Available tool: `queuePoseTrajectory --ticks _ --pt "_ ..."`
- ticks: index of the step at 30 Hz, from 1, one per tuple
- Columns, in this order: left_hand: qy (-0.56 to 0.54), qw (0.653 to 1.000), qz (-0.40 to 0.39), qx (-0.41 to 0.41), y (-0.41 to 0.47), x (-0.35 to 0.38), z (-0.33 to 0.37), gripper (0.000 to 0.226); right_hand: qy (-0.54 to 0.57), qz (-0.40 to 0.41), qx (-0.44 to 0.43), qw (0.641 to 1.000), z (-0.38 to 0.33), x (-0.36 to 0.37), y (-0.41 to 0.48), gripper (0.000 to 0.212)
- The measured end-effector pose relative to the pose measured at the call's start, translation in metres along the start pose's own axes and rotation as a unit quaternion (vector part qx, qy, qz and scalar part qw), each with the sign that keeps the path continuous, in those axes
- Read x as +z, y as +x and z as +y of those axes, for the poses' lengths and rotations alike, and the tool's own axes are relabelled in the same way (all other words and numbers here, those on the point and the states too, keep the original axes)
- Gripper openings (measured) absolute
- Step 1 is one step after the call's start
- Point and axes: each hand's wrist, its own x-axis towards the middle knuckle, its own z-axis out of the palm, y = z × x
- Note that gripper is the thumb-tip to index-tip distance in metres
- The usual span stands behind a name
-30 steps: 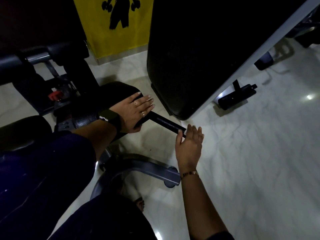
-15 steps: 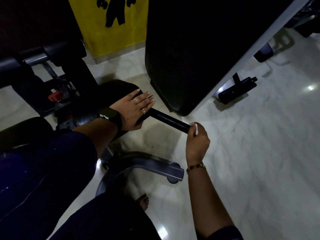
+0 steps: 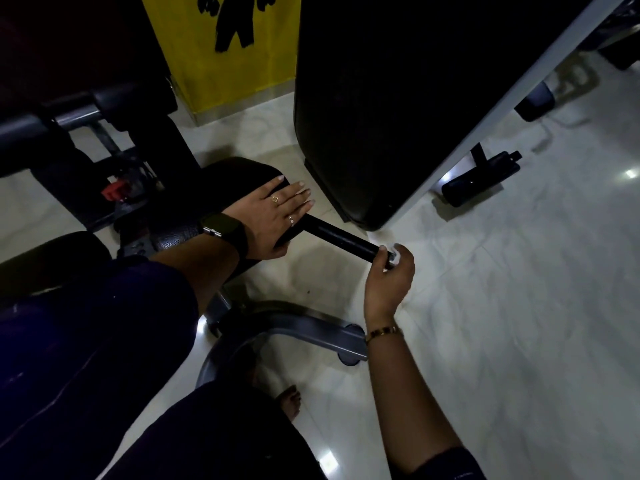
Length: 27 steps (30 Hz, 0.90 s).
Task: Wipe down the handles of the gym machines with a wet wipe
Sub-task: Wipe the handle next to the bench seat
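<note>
Your right hand [image 3: 389, 282] curls round the free end of the black handle [image 3: 337, 237], its grip pinching the wet wipe [image 3: 396, 257] against the tip. Your left hand [image 3: 272, 216] lies flat, fingers straight, on the seat pad [image 3: 239, 174] at the handle's root. The tall black backrest [image 3: 381, 116] stands just behind the handle, the pale floor [image 3: 519, 323] lies open to the right, and the grey base tube [image 3: 311, 329] curves below your wrist.
</note>
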Motion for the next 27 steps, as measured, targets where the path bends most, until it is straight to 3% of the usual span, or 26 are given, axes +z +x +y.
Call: queuePoseTrajectory --ticks 4,7,9,11,14,21,27 --pt "-0.007 1.0 0.007 -0.005 0.001 0.002 0.0 0.086 -0.12 -0.164 -0.006 0.979 -0.012 -0.021 0.028 0.027" --pt "-0.009 1.0 -0.001 -0.003 0.001 0.003 0.0 0.087 -0.113 -0.309 0.034 0.944 -0.032 -0.03 0.046 0.046" --pt "-0.014 1.0 0.003 -0.002 0.002 0.003 0.0 0.087 -0.165 -0.361 0.023 0.918 -0.037 -0.029 0.05 0.058" --pt "-0.02 1.0 0.003 -0.003 0.002 0.003 -0.002 0.088 -0.207 -0.367 0.021 0.907 -0.038 -0.025 0.053 0.053" --pt "-0.022 1.0 -0.009 -0.001 0.001 0.002 -0.002 0.088 -0.246 -0.366 0.03 0.897 -0.043 -0.019 0.065 0.03" --pt "-0.031 1.0 -0.001 -0.004 0.002 0.003 -0.001 0.088 -0.441 -0.393 -0.062 0.805 -0.056 0.023 0.065 0.028" --pt "-0.032 0.999 0.009 -0.011 0.003 0.007 -0.002 0.09 -0.419 -0.378 -0.068 0.823 -0.073 0.079 0.038 0.027"
